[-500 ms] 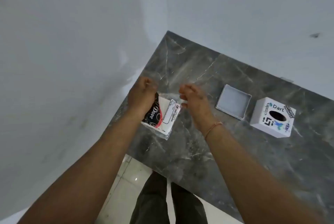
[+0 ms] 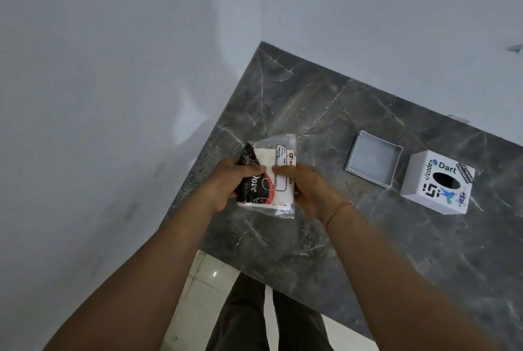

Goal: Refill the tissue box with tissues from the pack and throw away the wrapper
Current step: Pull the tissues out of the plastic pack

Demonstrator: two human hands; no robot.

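I hold a tissue pack (image 2: 268,178) in a clear wrapper with a black, red and white label above the dark marble counter (image 2: 339,251). My left hand (image 2: 229,185) grips its left side, thumb across the label. My right hand (image 2: 308,188) grips its right side. The white cube tissue box (image 2: 438,182), covered in stickers and with a dark oval slot on top, stands at the right. Its shallow white square base tray (image 2: 373,158) lies open side up between the pack and the box.
Pale walls meet in a corner behind the counter's far left end. The counter's front edge runs diagonally below my arms, with light floor tiles (image 2: 198,294) and my dark trousers beneath it.
My right hand, which hovered apart from the pack, has closed on its right side. Both hands have drawn the pack a little nearer to me, its label turned more towards me.
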